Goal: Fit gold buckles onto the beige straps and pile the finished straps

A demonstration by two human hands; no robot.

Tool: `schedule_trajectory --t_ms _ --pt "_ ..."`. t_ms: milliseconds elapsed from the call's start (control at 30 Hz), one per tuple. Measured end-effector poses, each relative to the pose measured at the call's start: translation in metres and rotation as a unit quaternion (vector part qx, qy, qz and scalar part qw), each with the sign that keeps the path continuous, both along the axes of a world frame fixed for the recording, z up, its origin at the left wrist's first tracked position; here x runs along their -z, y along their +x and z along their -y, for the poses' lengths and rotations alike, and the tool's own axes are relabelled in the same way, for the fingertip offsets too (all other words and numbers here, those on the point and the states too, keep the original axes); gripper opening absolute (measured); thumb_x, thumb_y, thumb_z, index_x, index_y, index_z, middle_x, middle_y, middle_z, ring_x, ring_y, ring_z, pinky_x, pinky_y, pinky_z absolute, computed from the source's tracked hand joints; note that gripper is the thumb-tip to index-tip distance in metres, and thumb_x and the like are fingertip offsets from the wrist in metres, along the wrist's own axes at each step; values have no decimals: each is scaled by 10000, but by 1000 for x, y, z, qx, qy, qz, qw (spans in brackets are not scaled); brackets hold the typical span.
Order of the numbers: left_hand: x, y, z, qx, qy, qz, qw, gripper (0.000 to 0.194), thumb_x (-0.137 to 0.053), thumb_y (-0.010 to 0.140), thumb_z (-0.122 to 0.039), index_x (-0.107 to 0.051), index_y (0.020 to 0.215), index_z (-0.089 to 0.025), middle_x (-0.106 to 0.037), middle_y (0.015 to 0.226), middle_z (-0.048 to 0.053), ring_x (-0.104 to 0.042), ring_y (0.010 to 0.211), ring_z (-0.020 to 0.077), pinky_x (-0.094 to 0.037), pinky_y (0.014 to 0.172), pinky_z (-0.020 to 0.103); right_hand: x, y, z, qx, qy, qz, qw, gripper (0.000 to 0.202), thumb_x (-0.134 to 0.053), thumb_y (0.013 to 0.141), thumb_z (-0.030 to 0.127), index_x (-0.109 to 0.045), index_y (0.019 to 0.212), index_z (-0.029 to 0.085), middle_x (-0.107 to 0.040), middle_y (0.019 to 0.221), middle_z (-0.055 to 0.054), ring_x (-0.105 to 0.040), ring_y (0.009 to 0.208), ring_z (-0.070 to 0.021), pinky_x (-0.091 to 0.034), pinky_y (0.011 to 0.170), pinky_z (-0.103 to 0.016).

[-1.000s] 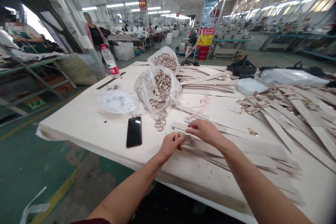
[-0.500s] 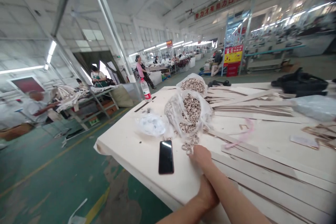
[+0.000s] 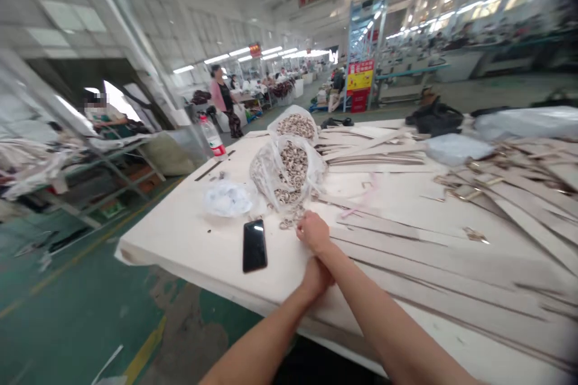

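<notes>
My right hand (image 3: pixel 314 232) rests at the table top with its fingers curled together, right beside a few loose metal rings (image 3: pixel 287 224). Whatever the fingertips hold is too small to make out. Under the right wrist lies my left hand (image 3: pixel 317 275), its fingers hidden by the right forearm. Just beyond, a clear plastic bag (image 3: pixel 266 171) lies on its side, its mouth showing many small rings (image 3: pixel 293 168). Long beige-grey strips (image 3: pixel 388 240) run across the table close to the right hand.
A black phone (image 3: pixel 255 245), a bag of pale pieces (image 3: pixel 228 199) and a water bottle (image 3: pixel 212 138) stand or lie left. Behind is another bag of rings (image 3: pixel 295 125). Strips with metal buckles (image 3: pixel 474 192) pile up right. A person (image 3: pixel 222 99) stands beyond the table.
My view has turned to the right, so things appear further left and the buckled strips show. Both hands stay close together near the loose rings; the right fingers remain curled.
</notes>
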State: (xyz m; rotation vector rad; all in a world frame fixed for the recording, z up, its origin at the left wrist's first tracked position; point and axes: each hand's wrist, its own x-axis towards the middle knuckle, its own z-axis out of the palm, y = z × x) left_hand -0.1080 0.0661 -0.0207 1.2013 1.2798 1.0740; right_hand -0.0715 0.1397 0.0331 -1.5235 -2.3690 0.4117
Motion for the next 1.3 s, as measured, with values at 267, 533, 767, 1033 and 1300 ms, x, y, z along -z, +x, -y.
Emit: schedule_trajectory --t_ms 267,533,767,1033,1300 --pt "6 -1 -8 53 -19 13 998 265 -625 728 -403 -569 739 -144 -536 511 -43 -478 452 83 -379 465 183 17 137 83 152 -107 -430 884 218 -638 728 377 -651 737 159 -616 622 -4 -536 554 -132 -463 518 -245" --pt "-15 18 10 32 14 79 996 445 -665 705 -409 -563 1064 -166 -529 716 -43 -519 491 59 -449 487 189 51 131 121 231 -173 -604 743 224 -693 682 367 -656 721 149 -649 640 -13 -567 591 -132 -471 505 -231" --pt "-1 23 18 59 -10 61 996 354 -633 743 -396 -562 1009 -172 -507 651 -61 -506 457 59 -405 458 171 52 137 124 240 -168 -655 697 223 -725 657 352 -661 741 156 -664 655 -18 -590 629 -143 -459 489 -218" --pt "-3 36 23 21 26 42 999 354 -624 759 -378 -546 1042 -180 -526 657 -55 -511 491 74 -423 489 181 59 125 125 264 -170 -684 658 231 -717 660 352 -647 764 158 -666 671 -25 -622 670 -169 -431 451 -207" --pt "-3 27 16 101 33 -4 994 223 -585 772 -314 -621 943 -176 -536 648 -41 -507 445 77 -423 471 206 67 143 119 195 -114 -584 779 205 -666 723 374 -638 759 174 -659 706 -15 -574 595 -137 -445 533 -239"
